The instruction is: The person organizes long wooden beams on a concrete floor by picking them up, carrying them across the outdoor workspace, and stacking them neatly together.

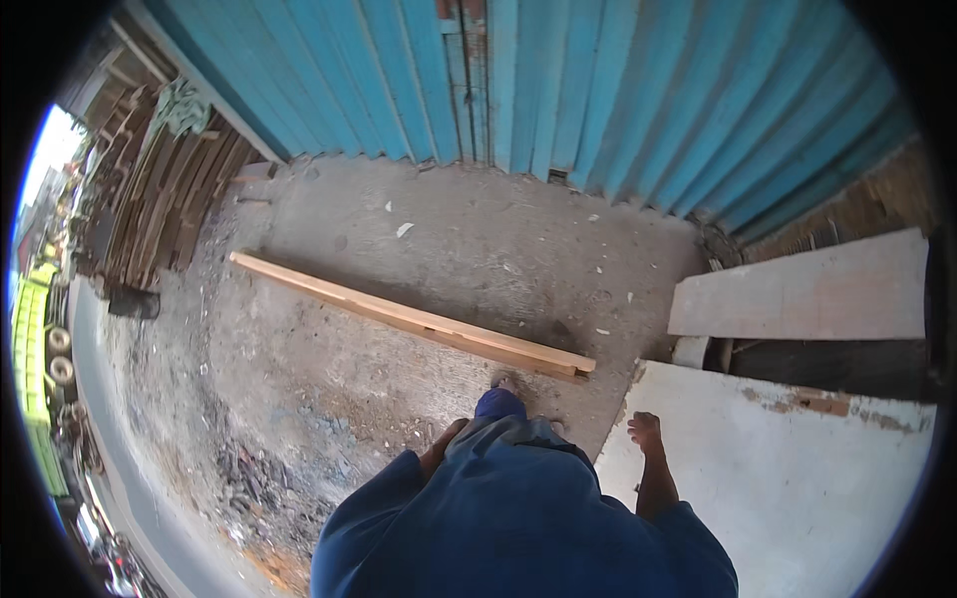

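A long, pale wooden beam (419, 317) lies slantwise on the ground ahead of me, with small notches cut along its side and at its right end. It looks like two lengths side by side. My left hand (440, 448) hangs close against my blue clothing, its fingers mostly hidden. Out to the right, my right hand (645, 429) is held in front of a large white panel (768, 468), its fingers loosely bent and slightly apart with nothing in them. Neither hand touches the beam. One foot (503, 383) shows just short of the beam's right end.
Blue corrugated metal sheets (638, 100) form a wall across the far side. Stacked old boards (164, 189) stand at the far left beside a dark bucket-like container (134, 302). Another pale panel (802, 289) lies at the right. Debris (249, 478) litters the ground; a yellow-green truck (32, 349) is beyond.
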`<action>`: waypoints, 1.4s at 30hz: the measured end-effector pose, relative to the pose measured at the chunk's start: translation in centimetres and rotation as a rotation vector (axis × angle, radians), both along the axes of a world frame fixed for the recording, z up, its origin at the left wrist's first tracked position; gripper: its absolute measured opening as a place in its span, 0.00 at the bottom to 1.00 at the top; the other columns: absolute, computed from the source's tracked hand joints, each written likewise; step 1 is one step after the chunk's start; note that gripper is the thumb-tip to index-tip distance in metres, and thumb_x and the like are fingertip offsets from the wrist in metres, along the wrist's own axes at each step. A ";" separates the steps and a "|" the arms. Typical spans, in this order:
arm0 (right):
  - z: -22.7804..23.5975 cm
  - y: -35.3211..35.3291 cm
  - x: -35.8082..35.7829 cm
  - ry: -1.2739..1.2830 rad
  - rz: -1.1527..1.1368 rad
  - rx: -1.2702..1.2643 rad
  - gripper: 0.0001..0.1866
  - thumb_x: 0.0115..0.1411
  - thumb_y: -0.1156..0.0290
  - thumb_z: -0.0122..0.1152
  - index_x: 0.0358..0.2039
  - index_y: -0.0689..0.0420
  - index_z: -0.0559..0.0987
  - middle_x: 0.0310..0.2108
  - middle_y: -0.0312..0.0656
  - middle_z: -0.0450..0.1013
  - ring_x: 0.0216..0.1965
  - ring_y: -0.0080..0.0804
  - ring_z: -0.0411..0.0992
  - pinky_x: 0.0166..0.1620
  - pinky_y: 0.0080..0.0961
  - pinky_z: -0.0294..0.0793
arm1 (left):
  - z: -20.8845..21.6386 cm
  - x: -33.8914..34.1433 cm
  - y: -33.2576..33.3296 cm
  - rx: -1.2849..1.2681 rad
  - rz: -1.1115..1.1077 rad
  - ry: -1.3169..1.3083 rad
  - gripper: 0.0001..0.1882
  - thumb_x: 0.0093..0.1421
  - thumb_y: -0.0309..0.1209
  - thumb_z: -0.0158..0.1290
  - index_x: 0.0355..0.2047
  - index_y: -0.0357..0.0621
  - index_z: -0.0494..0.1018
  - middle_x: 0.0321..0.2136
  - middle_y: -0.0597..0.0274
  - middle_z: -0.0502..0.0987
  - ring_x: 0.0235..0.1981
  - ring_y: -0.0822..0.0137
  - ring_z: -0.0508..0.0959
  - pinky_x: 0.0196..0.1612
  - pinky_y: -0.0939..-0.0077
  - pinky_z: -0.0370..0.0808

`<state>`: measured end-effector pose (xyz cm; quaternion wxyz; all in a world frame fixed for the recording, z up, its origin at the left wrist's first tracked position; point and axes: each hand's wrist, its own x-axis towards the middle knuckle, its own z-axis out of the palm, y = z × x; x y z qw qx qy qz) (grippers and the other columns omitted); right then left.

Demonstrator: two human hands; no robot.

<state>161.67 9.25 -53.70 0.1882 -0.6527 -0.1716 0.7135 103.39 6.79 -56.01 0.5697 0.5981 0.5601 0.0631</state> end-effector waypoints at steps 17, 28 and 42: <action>6.3 24.5 -10.0 -0.311 0.577 -0.059 0.17 0.56 0.61 0.50 0.43 0.55 0.72 0.31 0.40 0.72 0.28 0.31 0.71 0.29 0.32 0.70 | 4.6 -1.9 9.4 -0.193 1.115 -0.175 0.18 0.56 0.43 0.44 0.32 0.38 0.70 0.23 0.63 0.71 0.21 0.70 0.71 0.19 0.75 0.65; 7.4 29.1 -10.2 -0.397 0.673 0.024 0.09 0.54 0.63 0.54 0.30 0.54 0.73 0.24 0.38 0.71 0.23 0.30 0.70 0.23 0.30 0.68 | -0.3 8.7 1.2 -0.438 1.301 -0.276 0.18 0.56 0.41 0.44 0.32 0.37 0.71 0.22 0.60 0.73 0.20 0.65 0.75 0.19 0.72 0.70; 11.1 29.6 -18.9 -0.505 0.891 0.101 0.15 0.56 0.64 0.52 0.43 0.57 0.72 0.31 0.42 0.74 0.24 0.31 0.71 0.26 0.30 0.71 | -0.2 -2.4 -3.7 0.073 1.394 -0.034 0.18 0.57 0.41 0.45 0.38 0.37 0.71 0.22 0.61 0.74 0.19 0.68 0.73 0.20 0.75 0.69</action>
